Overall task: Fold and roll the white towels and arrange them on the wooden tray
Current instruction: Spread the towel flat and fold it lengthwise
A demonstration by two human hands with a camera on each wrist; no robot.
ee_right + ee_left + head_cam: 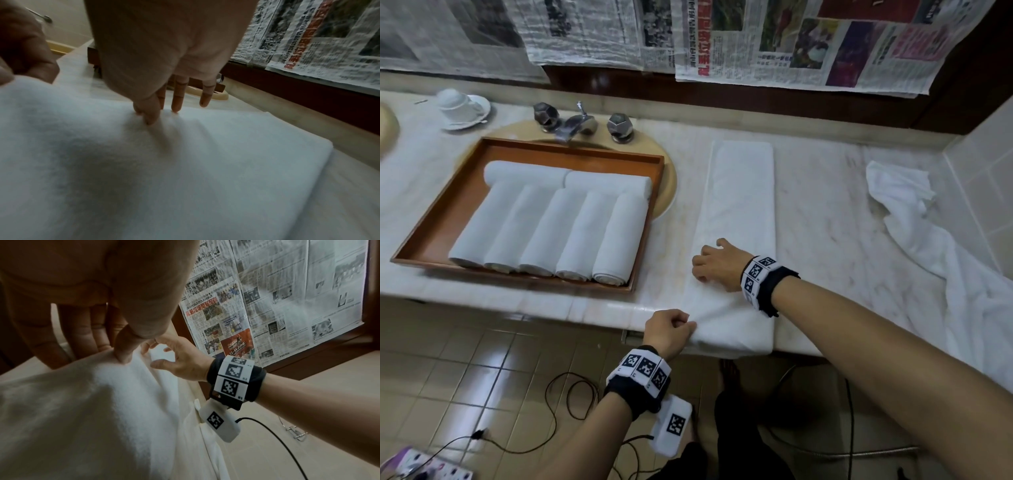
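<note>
1. Here's the surface: a pale marble countertop (825, 212), glossy and faintly veined, running wall to wall, with newspaper sheets (808, 44) hanging over a dark wood panel behind it.
2. Beige tiled floor (465, 370) below, thin black cables (571, 394) looping across it.
3. Toward the counter's left end, a rectangular wooden tray (448, 219) sits over a round basin (667, 185), its back edge just under the faceted metal tap (578, 123).
4. On the tray: rolled towels (551, 222), soft white cylinders, five side by side and two laid crosswise behind them.
5. Centre stage, a folded towel (739, 192), a long fluffy strip reaching from the counter's back to over its front edge.
6. Left hand (667, 330) pinches the towel's near-left corner at the front edge, fingers curled tight.
7. Right hand (717, 265) presses bent fingertips onto the strip, gripping nothing.
8. A crumpled towel (928, 240) sprawls at the counter's right end.
9. Back-left corner: an upturned white cup (457, 101) on a saucer.
</note>
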